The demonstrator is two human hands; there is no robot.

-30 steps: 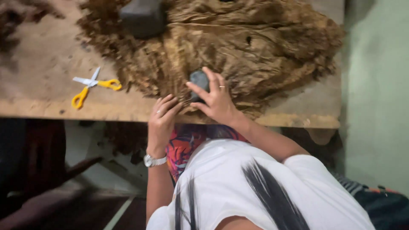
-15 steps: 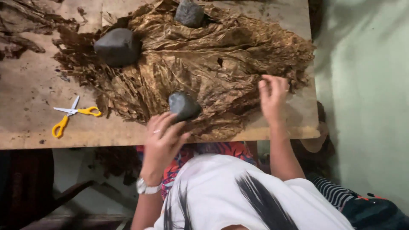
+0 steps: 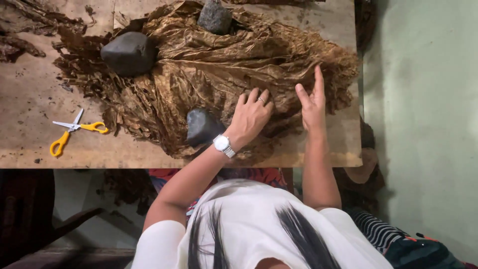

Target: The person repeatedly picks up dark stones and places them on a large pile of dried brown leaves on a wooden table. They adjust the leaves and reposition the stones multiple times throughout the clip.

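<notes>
Three dark stones weigh down a broad heap of dry brown leaves [image 3: 219, 74] spread over a worn wooden counter [image 3: 30, 109]: a large stone [image 3: 128, 53] at the heap's left, a smaller one [image 3: 215, 17] at the far edge, and a third [image 3: 201, 126] near the counter's front edge, just beside the left hand [image 3: 251, 117]. That hand lies palm down on the leaves, fingers [image 3: 255, 95] slightly apart and flat, gripping nothing; a ring shows on one finger and a metal watch [image 3: 223, 145] sits at the wrist. The right hand [image 3: 312, 105] rests on the heap's right part, fingers spread and partly lifted, also holding nothing. Scissors [image 3: 74, 132] with yellow handles lie on bare wood left of the heap, well apart from both hands. More dark leaf scraps [image 3: 20, 35] sit at the counter's far left corner, and crumbs dot the wood. Right of the counter stands a pale green wall [image 3: 423, 99]. Below the counter's front edge the space is dim, with dark shapes I cannot make out.
</notes>
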